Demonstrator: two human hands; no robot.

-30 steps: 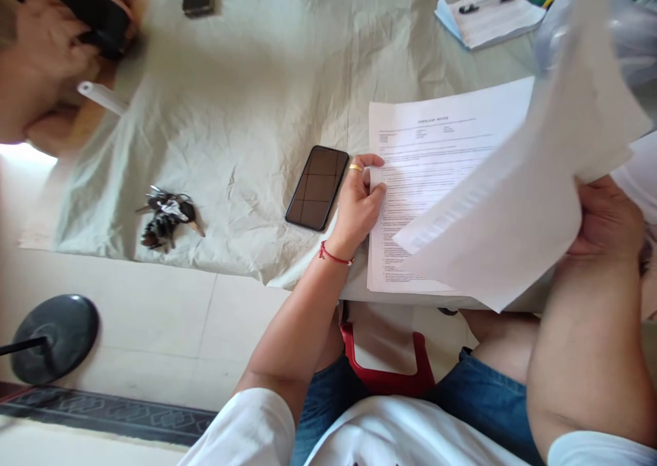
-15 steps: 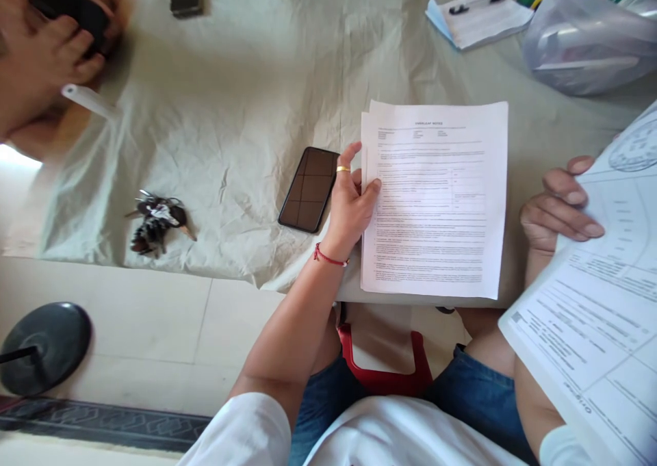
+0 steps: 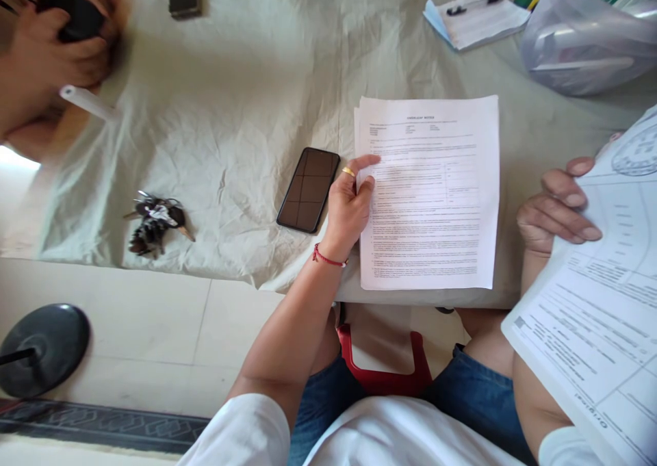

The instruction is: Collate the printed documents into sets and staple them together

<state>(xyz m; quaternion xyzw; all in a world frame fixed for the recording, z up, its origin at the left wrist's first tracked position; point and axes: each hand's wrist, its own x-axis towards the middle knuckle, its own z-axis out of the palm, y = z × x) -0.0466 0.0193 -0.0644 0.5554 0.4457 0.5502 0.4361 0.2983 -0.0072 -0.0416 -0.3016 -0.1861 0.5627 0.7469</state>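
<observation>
The left hand pinched the left edge of the stapled white printed sheets lying at centre right of the frame on the pale green crumpled tablecloth. The right hand, at the right edge, gripped a large white printed form. A black smartphone lay just left of the left hand.

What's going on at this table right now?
A seated person is sorting printed paperwork. The left hand pinches the left edge of a stack of printed pages lying on the cloth-covered table. The right hand holds a separate printed form up off the table. A dark smartphone lies beside the stack, and a bunch of keys farther left. Another person's hand grips a black object at the far corner.
</observation>
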